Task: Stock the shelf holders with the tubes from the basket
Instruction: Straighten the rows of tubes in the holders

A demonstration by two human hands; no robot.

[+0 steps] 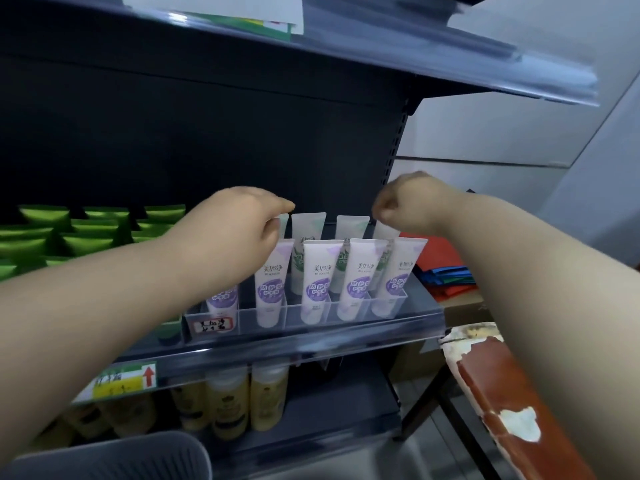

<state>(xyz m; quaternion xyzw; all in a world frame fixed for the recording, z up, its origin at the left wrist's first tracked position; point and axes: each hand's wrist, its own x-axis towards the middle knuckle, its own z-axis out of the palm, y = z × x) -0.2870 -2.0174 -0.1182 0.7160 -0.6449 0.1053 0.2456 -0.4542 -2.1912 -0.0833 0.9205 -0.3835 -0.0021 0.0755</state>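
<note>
A clear plastic holder (311,311) stands on the middle shelf. Its front row holds several white tubes with purple labels (320,278), and its back row holds white tubes with green labels (308,226). My left hand (239,226) reaches over the holder's left end and pinches the top of the back-left tube (284,221). At the right end, my right hand (408,202) curls its fingers on the top edge of the back-right tube (385,232). The grey ribbed basket (121,457) is at the bottom left, and its inside is hidden.
Green tubes (86,233) fill the shelf left of the holder. Yellow bottles (235,400) stand on the shelf below. The upper shelf (450,53) overhangs the hands. To the right are a worn red table (502,393) and stacked coloured bags (440,268).
</note>
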